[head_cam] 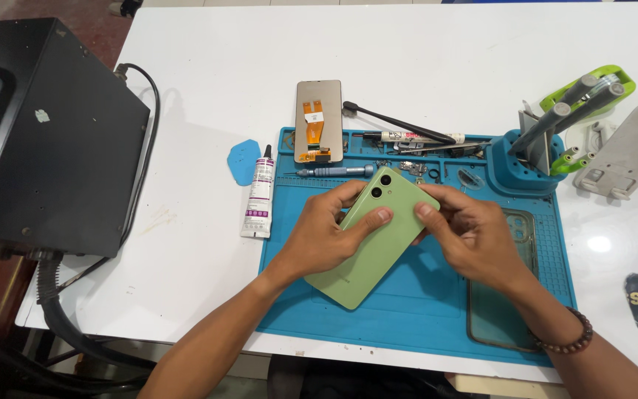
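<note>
- Green phone [374,247] lies tilted, back up, over the middle of the blue mat [422,303].
- Left hand [326,233] and right hand [467,233] pinch its upper end, thumbs pressed on the back.
- Clear case [500,325] lies right of the phone.
- Screwdriver [334,171] and screen panel [318,120] lie beyond the phone; glue tube [260,193] lies to its left.

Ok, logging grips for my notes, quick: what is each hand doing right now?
Left hand: closed on the green phone, thumb on its back.
Right hand: closed on the same phone's upper edge.
</note>
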